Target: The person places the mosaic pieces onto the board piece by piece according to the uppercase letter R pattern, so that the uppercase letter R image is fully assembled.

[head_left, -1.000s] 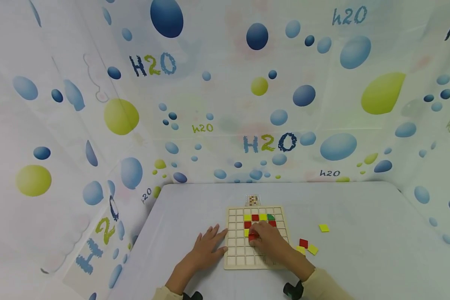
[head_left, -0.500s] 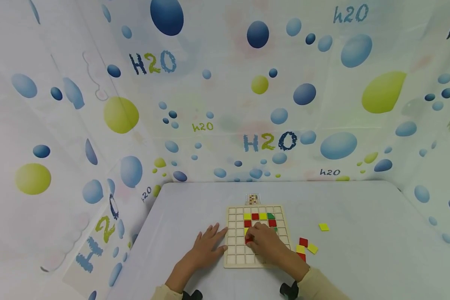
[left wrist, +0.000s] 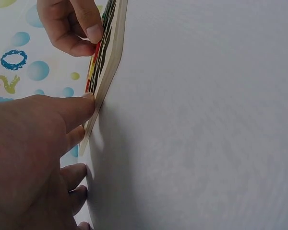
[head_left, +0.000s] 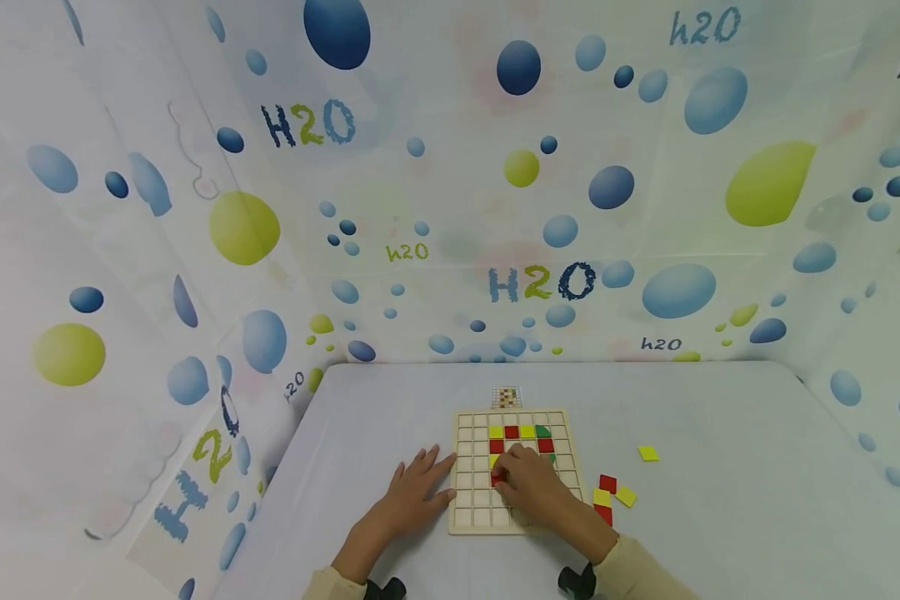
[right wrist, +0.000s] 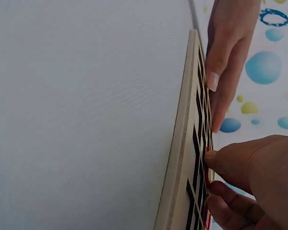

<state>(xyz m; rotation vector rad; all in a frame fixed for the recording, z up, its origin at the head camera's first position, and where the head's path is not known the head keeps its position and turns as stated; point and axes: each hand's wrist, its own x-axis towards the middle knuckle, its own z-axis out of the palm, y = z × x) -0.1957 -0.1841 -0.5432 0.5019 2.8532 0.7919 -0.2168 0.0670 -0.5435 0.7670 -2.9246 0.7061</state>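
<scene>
In the head view, a wooden grid board (head_left: 468, 521) lies on the white table and bears yellow, red and green tiles. My right hand (head_left: 534, 485) is over the middle of the board, thumb and fingers pinching a red tile (head_left: 496, 481) just below a yellow one. The right wrist view shows the thumb on that red tile (right wrist: 208, 152), low against the grid; whether it sits fully in its square cannot be told. My left hand (head_left: 414, 493) lies with fingers spread, its fingertips touching the board's left edge. Part of the grid is hidden under my right hand.
Right of the board lie loose tiles: a red one (head_left: 607, 483), yellow ones (head_left: 626, 497) and another red tile (head_left: 603, 514) beside my forearm. A yellow tile (head_left: 648, 453) lies farther off. A small printed pattern card (head_left: 506, 397) touches or nears the board's far edge.
My right hand has shifted slightly left with the red tile, then stayed nearly still. A loose red tile beside the right forearm has come into view. The left hand has not moved.
</scene>
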